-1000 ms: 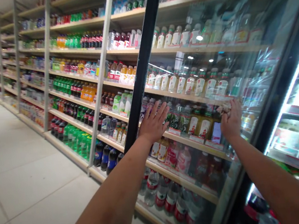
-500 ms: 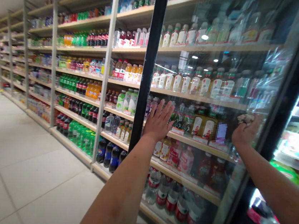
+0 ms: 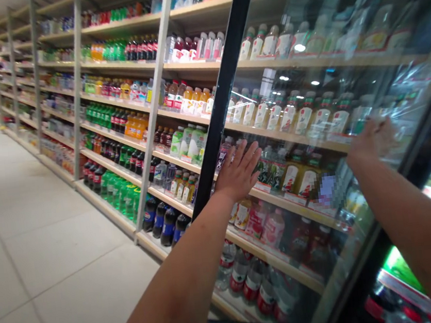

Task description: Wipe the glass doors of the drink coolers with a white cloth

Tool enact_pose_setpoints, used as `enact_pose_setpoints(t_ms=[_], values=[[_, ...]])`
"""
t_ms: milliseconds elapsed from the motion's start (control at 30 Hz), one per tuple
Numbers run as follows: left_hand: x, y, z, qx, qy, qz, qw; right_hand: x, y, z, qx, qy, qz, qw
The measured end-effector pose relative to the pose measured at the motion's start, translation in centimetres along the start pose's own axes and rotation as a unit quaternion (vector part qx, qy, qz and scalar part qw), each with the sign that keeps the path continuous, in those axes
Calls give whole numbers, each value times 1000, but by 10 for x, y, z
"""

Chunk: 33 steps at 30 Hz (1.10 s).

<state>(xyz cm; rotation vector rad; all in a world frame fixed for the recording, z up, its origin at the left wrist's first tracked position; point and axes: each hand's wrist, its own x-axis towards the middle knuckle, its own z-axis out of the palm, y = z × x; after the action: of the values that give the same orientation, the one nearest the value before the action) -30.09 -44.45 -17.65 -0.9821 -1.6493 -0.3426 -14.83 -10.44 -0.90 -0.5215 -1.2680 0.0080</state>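
My left hand (image 3: 238, 172) lies flat on the glass door (image 3: 268, 80), close to its black frame (image 3: 217, 122). Its fingers are spread and hold nothing. Higher on the same pane, toward its right side, my right hand (image 3: 369, 141) is at the glass and smeared by motion. A crumpled pale cloth, plain in that hand a moment ago, is now blurred and mostly hidden by the fingers. The door stands open, and rows of bottles (image 3: 303, 115) on shelves show through it.
Long drink shelves (image 3: 118, 123) run away along the left, full of bottles and packs. Pale floor tiles (image 3: 58, 283) lie beside them. At the right is a lit cooler with green bottles (image 3: 402, 270) inside. Ceiling lights reflect in the glass.
My right hand has moved up and a little right across the glass with the cloth. My left hand stays flat at the same place on the door; the view has shifted slightly.
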Motion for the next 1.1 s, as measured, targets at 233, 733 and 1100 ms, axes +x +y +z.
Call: enact_pose_setpoints(t_ms=[233,733,1100], values=[[1,0,-2,-20,4,0,1000,-83,-165,13,81,-100,-139,982],[0,-2,4,-7,29,5,1000,-100,-158,-5,69,-141,-256,954],[2,-2,3,-24,5,-3,1000,-50,47,-52,-8,-60,-156,986]])
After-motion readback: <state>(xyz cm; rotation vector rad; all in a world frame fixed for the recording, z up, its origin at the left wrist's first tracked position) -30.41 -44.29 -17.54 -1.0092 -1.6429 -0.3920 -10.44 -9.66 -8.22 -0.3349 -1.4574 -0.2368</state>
